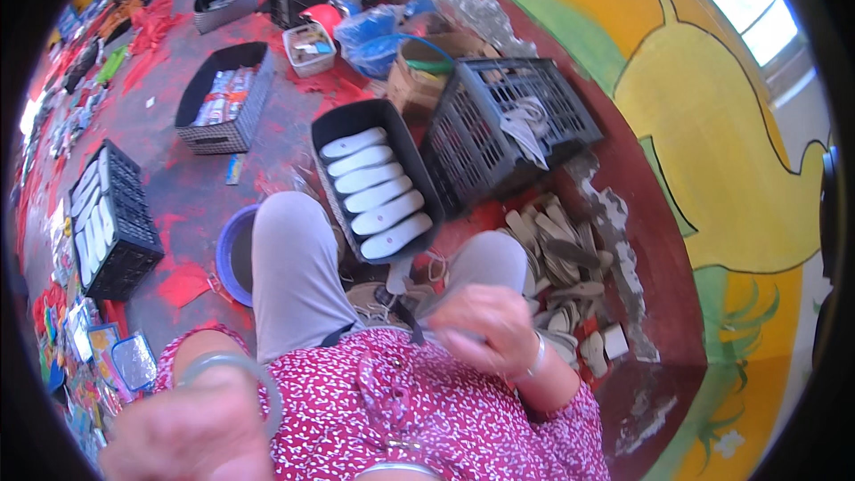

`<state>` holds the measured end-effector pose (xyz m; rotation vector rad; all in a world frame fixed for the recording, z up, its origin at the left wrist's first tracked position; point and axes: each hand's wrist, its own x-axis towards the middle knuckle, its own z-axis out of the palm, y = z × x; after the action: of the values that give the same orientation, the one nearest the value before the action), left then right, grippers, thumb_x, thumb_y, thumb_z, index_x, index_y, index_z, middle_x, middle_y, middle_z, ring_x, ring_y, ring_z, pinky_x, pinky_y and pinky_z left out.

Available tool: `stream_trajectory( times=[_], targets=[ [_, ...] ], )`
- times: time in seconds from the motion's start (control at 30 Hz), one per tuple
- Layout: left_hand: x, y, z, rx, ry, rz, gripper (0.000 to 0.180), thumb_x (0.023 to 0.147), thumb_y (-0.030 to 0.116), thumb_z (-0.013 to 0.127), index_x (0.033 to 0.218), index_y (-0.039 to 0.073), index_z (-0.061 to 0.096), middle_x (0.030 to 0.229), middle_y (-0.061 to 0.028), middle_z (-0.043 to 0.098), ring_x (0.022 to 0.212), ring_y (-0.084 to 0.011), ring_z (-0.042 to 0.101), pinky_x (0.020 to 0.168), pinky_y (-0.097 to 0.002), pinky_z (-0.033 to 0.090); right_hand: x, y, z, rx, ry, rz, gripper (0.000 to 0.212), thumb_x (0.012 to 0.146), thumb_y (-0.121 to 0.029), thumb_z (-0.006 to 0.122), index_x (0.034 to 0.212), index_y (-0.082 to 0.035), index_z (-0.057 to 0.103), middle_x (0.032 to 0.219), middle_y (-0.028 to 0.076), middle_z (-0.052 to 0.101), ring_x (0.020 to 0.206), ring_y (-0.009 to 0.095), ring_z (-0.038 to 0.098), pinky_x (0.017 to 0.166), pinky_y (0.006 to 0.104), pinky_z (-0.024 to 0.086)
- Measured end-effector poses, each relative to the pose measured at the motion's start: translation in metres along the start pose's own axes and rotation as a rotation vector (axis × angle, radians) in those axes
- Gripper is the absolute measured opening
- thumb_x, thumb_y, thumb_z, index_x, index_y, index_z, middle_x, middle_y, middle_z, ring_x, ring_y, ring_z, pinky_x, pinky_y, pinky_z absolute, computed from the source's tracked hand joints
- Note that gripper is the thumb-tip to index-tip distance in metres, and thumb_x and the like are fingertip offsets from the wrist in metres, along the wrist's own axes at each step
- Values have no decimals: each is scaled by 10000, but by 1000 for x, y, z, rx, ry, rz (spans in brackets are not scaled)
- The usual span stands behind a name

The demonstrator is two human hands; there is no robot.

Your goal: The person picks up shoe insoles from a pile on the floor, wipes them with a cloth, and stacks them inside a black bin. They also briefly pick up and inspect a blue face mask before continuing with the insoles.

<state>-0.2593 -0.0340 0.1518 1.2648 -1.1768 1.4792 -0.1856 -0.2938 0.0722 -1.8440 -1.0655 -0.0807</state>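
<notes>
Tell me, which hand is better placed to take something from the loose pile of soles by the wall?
Probably the right hand: it appears near the pile of soles, both on the right side. The left hand is at the picture's lower left, noticeably farther away.

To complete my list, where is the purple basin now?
The purple basin is left of centre in the head view, partly hidden by the left knee.
</notes>
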Motion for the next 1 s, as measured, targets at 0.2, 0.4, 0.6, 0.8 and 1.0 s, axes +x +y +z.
stream_trajectory(
  times=[0.2, 0.4, 0.6, 0.8, 1.0],
  targets=[
    [-14, -18, 44, -294, -275, -140, 60, 745, 104, 602, 793, 116, 569, 806, 9, 593, 690, -125, 485, 578, -284, 362, 30, -86, -49, -24, -154, -596, 56, 733, -93, 647, 735, -38, 637, 728, 45, 640, 656, 157, 624, 524, 237, 445],
    [-15, -24, 56, -373, -200, 81, 79, 725, 19, 572, 727, 97, 561, 775, -5, 592, 689, -132, 518, 586, -274, 368, 26, -93, -35, 86, 145, -661, 160, 793, -94, 515, 698, -24, 623, 698, 113, 634, 526, 148, 510, 483, 243, 397],
    [-13, -23, 52, -534, -222, 47, 137, 750, -2, 514, 670, 100, 559, 709, -20, 580, 693, -131, 552, 595, -264, 383, 3, -109, 28, -109, 832, -346, 166, 726, 8, 530, 581, -35, 598, 532, 89, 581, 452, 124, 496, 435, 205, 374],
    [-13, -27, 56, -629, -147, 103, 158, 781, 18, 484, 671, 106, 555, 706, -41, 568, 680, -157, 568, 593, -278, 394, 31, -91, 4, 119, 535, -869, 192, 704, 31, 529, 530, -48, 539, 525, 100, 573, 468, 143, 547, 419, 223, 400],
    [-16, -23, 45, -655, -203, 66, 132, 779, 18, 509, 692, 107, 552, 733, -41, 565, 700, -163, 550, 603, -282, 398, 43, -73, -32, 198, 163, -947, 67, 744, -26, 562, 682, -47, 578, 693, 85, 613, 585, 182, 597, 501, 255, 435]
  ],
)
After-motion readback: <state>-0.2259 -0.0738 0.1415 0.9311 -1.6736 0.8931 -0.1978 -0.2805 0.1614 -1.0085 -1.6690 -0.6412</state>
